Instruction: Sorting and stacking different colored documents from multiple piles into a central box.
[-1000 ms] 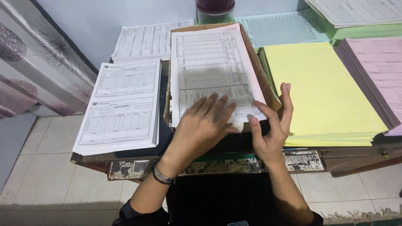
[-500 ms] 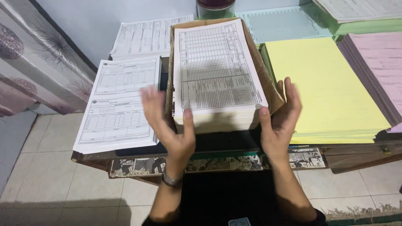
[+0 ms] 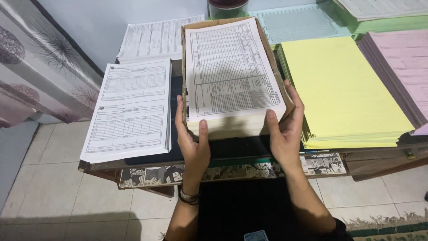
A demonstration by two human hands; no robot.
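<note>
While paper-piled, wooden table [image 3: 379,163], tiled floor [image 3: 58,187]

left hand [image 3: 192,142]: a second ago it lay flat, fingers spread, on top of the stack of printed forms [image 3: 232,71]; half a second ago it was lifted and blurred beside the stack's left edge; now it is pressed against the stack's near left corner, thumb up on the front face.
right hand [image 3: 285,125]: earlier its fingers reached over the top sheet at the near right corner; now it cups the stack's right side, thumb on the front edge.
stack of printed forms: the top sheet, skewed a second ago, now lies square with the pile.
</note>
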